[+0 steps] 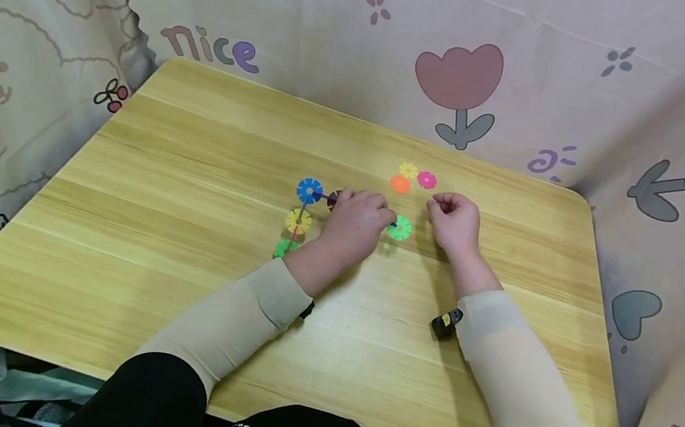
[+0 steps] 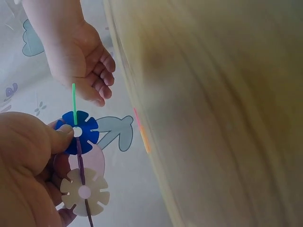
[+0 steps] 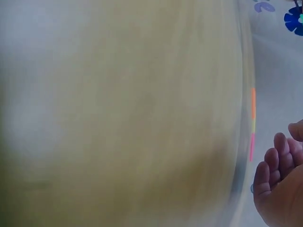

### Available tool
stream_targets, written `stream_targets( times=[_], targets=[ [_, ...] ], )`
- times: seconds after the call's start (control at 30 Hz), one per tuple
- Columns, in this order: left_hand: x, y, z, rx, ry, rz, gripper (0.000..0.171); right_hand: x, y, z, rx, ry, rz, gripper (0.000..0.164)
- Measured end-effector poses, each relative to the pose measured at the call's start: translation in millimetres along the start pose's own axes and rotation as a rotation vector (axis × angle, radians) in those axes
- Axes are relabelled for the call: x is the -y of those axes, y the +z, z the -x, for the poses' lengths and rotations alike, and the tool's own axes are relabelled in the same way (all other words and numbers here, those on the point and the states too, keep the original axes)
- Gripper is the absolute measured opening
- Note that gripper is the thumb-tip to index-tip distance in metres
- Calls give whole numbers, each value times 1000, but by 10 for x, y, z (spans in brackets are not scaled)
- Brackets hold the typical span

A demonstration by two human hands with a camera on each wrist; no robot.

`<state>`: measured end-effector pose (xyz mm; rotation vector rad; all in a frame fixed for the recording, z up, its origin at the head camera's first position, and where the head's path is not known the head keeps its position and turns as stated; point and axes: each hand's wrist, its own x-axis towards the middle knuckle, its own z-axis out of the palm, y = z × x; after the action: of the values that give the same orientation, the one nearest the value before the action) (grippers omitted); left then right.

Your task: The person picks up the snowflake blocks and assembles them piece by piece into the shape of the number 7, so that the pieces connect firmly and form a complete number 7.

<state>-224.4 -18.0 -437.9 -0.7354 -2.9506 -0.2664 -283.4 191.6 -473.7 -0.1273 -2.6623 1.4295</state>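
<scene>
My left hand (image 1: 355, 224) pinches a blue notched disc (image 2: 89, 137) between thumb and fingers in the left wrist view. A green disc (image 1: 400, 228) slots edge-on into the blue one. Below it, through an edge-on purple disc (image 2: 80, 161), the chain runs to a pale disc (image 2: 94, 202). On the left in the head view, the linked chain includes a blue disc (image 1: 309, 191), a yellow disc (image 1: 298, 221) and a green disc (image 1: 284, 248); the hand covers some of it. My right hand (image 1: 455, 224) hovers right of the chain, fingers loosely bent, holding nothing.
Three loose discs lie beyond the hands on the wooden table (image 1: 180, 233): yellow (image 1: 408, 170), orange (image 1: 400, 184) and pink (image 1: 426, 179). A patterned curtain (image 1: 341, 43) hangs behind the far edge. Small black devices sit at both wrists.
</scene>
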Motion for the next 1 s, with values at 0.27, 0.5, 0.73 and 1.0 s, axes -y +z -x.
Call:
stream_targets(
  times=[0.27,0.5,0.73,1.0],
  targets=[
    [26,28,2,-4,-4,11,30,-40,50,-133,0,26,53,25],
    [26,19,7,-8,-7,22,29,-71,23,-191,0,45,88,29],
    [21,-1,-9,12,5,6,29,-57,26,-267,2,39,148,35],
    [23,2,-36,25,12,-4,28,-1,40,-353,38,46,182,43]
  ],
)
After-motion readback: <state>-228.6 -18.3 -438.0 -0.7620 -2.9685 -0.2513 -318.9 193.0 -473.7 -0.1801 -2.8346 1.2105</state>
